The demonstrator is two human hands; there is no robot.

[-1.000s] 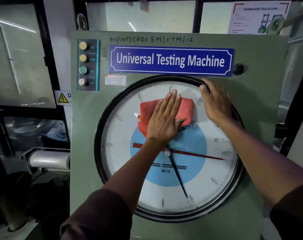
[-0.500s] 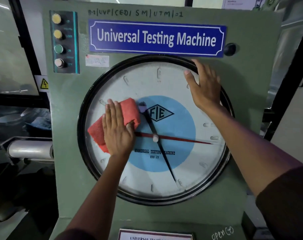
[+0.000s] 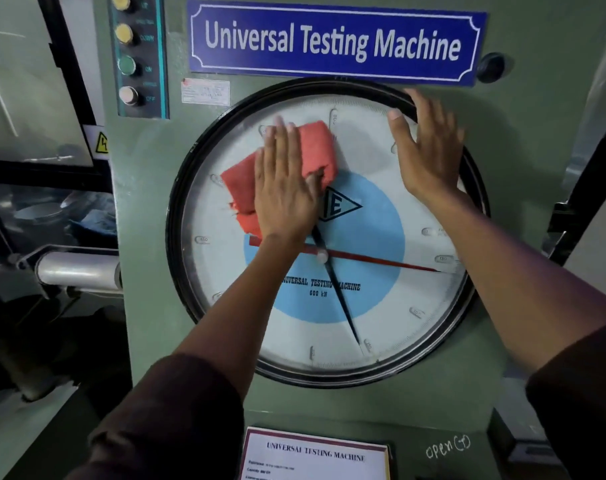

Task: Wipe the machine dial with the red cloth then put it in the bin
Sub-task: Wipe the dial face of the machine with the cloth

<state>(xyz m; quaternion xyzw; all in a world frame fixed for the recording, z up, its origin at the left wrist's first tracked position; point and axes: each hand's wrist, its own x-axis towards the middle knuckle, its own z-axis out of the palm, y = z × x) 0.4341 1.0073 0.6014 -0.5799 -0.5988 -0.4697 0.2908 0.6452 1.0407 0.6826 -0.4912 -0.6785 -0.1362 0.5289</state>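
Note:
The big round dial point(image 3: 391, 317) has a black rim, a white face, a blue centre disc and black and red needles, set in a green machine panel. My left hand point(image 3: 284, 188) lies flat on the red cloth point(image 3: 317, 143), pressing it against the upper left of the dial glass. The cloth sticks out above and to the left of my fingers. My right hand point(image 3: 428, 150) rests with spread fingers on the dial's upper right rim and holds nothing. No bin is in view.
A blue "Universal Testing Machine" sign point(image 3: 332, 41) sits above the dial. A column of push buttons point(image 3: 126, 64) is at the upper left, a black knob point(image 3: 490, 66) at the upper right. A white label card point(image 3: 315, 455) lies below. A metal cylinder point(image 3: 76, 270) projects at left.
My left hand slid the cloth from the dial's top centre down to the left, then back up toward the upper left. The camera moved closer. My right hand stayed on the rim.

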